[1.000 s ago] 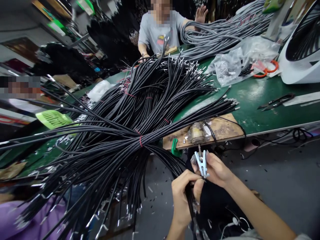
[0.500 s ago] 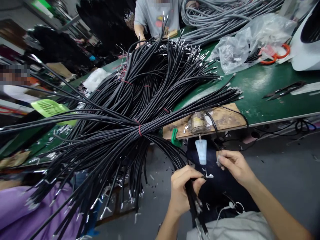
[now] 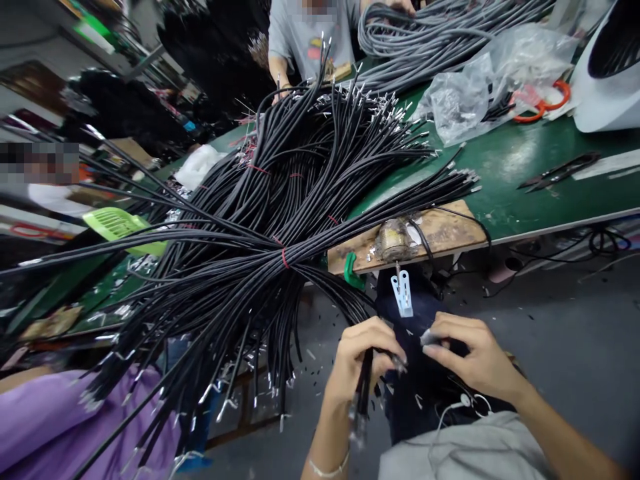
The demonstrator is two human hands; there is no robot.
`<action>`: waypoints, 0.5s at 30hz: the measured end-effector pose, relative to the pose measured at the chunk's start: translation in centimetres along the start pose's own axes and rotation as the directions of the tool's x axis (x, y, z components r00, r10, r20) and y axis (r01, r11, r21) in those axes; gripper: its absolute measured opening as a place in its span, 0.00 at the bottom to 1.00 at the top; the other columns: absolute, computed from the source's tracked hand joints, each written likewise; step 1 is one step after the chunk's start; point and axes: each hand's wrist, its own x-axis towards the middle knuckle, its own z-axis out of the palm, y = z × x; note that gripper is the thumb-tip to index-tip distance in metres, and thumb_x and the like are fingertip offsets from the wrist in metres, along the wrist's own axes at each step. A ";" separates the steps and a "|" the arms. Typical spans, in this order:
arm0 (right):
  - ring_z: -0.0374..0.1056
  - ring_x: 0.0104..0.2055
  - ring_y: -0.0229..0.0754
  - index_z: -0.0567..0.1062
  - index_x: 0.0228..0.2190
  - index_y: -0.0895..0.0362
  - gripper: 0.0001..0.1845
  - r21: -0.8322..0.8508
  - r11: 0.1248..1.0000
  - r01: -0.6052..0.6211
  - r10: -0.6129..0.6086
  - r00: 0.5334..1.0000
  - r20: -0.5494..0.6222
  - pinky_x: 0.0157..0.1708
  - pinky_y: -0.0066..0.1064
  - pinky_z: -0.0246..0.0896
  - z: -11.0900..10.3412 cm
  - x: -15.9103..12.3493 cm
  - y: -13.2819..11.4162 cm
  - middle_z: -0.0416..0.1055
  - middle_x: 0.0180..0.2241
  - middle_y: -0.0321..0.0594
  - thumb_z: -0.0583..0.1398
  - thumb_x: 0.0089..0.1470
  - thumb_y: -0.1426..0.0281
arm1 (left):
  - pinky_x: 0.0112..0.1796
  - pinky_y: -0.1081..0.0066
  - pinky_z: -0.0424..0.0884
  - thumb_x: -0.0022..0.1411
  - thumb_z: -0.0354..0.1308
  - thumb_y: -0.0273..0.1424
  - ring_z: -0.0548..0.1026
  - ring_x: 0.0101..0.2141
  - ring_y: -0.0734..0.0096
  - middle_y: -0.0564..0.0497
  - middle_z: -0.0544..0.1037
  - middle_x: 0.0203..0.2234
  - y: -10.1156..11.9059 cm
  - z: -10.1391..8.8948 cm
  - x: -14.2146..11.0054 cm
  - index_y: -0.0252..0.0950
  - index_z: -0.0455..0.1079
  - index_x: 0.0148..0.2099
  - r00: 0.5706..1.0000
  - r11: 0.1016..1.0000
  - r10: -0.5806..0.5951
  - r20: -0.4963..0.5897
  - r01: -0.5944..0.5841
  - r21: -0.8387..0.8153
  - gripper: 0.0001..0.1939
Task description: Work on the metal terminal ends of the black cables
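Over your long green table's (image 3: 505,167) front edge spill red-tied black cables (image 3: 240,267). Below it, your left hand (image 3: 367,347) clasps slim black cable ends (image 3: 363,393); whether your right hand (image 3: 473,350) grips anything, I cannot tell. A pale-blue plastic clip (image 3: 403,299) hangs nearby.

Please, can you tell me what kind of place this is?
Probably a small cable workshop. Black cables with silvery ends lie in tied bundles on a green table, grey cables lie looped beyond them, and a motor-like device sits on a wooden board at the edge.
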 end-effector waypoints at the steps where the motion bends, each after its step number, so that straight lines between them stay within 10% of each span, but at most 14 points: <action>1: 0.62 0.25 0.37 0.74 0.27 0.58 0.07 0.028 1.000 0.003 -0.002 1.000 -0.025 0.27 0.29 0.60 0.3 0.0 -0.1 0.68 0.23 0.38 0.61 0.55 0.69 | 0.29 0.72 0.69 0.64 0.55 0.39 0.74 0.26 0.71 0.47 0.76 0.24 0.1 0.4 -0.3 0.34 0.75 0.33 0.997 0.999 0.013 -0.077 -0.009 0.041 0.15; 7: 0.62 0.26 0.38 0.76 0.33 0.57 0.06 0.100 0.990 0.103 -0.082 0.977 -0.198 0.26 0.29 0.60 1.8 0.5 -1.3 0.68 0.25 0.38 0.65 0.52 0.69 | 0.24 0.75 0.65 0.54 0.63 0.23 0.70 0.22 0.75 0.52 0.75 0.22 0.2 2.3 -1.6 0.36 0.75 0.37 0.956 0.952 0.135 -0.261 -0.052 0.301 0.06; 15: 0.66 0.28 0.39 0.75 0.29 0.57 0.05 0.039 0.999 -0.019 0.027 0.975 -0.219 0.28 0.30 0.62 2.3 1.0 -1.0 0.71 0.25 0.39 0.61 0.56 0.70 | 0.27 0.77 0.71 0.53 0.60 0.19 0.76 0.25 0.74 0.48 0.78 0.27 1.1 1.9 -0.7 0.33 0.74 0.36 0.992 0.873 0.062 -0.109 -0.001 0.487 0.08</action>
